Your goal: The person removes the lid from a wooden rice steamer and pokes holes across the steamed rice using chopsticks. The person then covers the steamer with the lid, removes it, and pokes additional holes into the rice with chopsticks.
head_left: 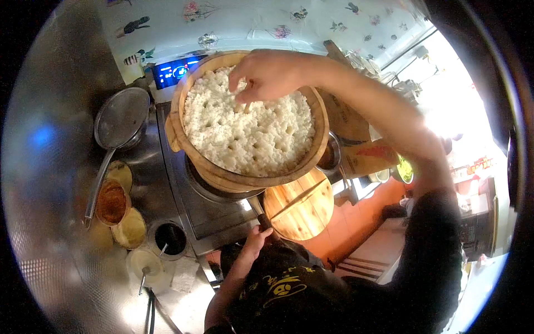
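A wooden steamer bucket (pixel 320 131) is filled with white rice (pixel 245 136), its surface dotted with several small holes. My right hand (pixel 267 75) reaches over the far part of the rice with its fingers bent together. Something short and pale points down from them into the rice; whether it is a stick or a fingertip I cannot tell. Low in front of my body, my left hand (pixel 255 243) is wrapped round the dark end of a pan handle (pixel 257 207). That handle runs up to a dark pan beneath the bucket.
A round wooden lid (pixel 300 214) lies right of the handle. At left are a mesh strainer (pixel 121 117), a bowl of reddish-brown powder (pixel 111 203) and a container of dark liquid (pixel 169 239). A lit blue display (pixel 177 72) stands behind the bucket.
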{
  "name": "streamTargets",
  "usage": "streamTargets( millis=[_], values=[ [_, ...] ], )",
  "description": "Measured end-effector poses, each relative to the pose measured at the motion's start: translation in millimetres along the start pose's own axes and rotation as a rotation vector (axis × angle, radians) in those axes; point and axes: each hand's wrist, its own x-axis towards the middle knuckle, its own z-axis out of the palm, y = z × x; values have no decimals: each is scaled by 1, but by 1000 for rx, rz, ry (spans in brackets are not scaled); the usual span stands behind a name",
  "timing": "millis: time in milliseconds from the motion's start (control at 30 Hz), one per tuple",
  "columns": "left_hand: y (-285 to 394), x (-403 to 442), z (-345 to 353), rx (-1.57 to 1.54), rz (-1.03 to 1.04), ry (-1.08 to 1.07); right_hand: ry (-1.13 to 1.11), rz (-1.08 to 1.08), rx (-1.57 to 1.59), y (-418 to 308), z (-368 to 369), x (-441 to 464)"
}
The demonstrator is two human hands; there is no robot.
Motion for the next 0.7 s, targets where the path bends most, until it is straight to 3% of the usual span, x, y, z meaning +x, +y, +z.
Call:
streamTargets(
  millis=[33, 133, 167, 267, 433, 567, 700],
  values=[
    [2, -1, 2, -9, -23, 13, -71, 95, 56, 0, -6, 0],
    [13, -6, 4, -14, -106, -6, 34, 42, -13, 22, 22, -3],
    [18, -8, 3, -6, -139, -21, 26, 110, -12, 23, 28, -5],
    [25, -13, 7, 9, -130, -24, 7, 39, -33, 26, 22, -2],
    [22, -10, 10, 10, -162, 7, 116, -9, 405, 12, -72, -32],
    [15, -5, 6, -26, -139, -15, 326, -85, 221, -46, -157, -108],
    [28, -12, 10, -8, -171, -17, 442, -27, 275, -57, -160, -129]
  ],
)
